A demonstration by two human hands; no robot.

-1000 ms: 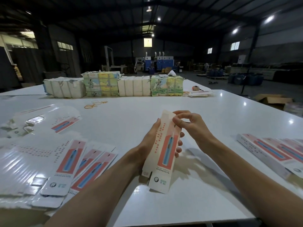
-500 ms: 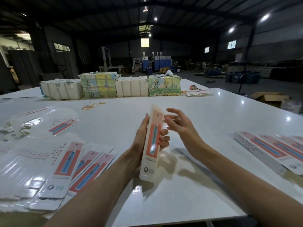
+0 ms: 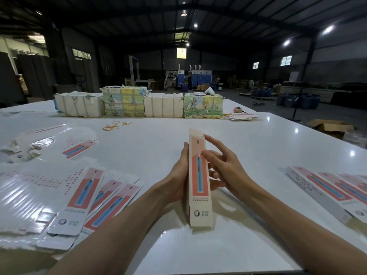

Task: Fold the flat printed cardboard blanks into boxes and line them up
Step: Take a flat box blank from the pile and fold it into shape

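The left hand (image 3: 177,175) grips a long, narrow cream cardboard box with a coral-red panel and a blue toothbrush print (image 3: 199,185), thumb along its left edge and fingers curled round behind it. It stands nearly upright over the glossy white table (image 3: 258,139). The right hand (image 3: 226,169) lies against the box's right side with fingers straight and slightly spread. Flat printed cardboard blanks (image 3: 87,197) fan out at left; folded boxes of the same print (image 3: 325,193) lie in a row at right
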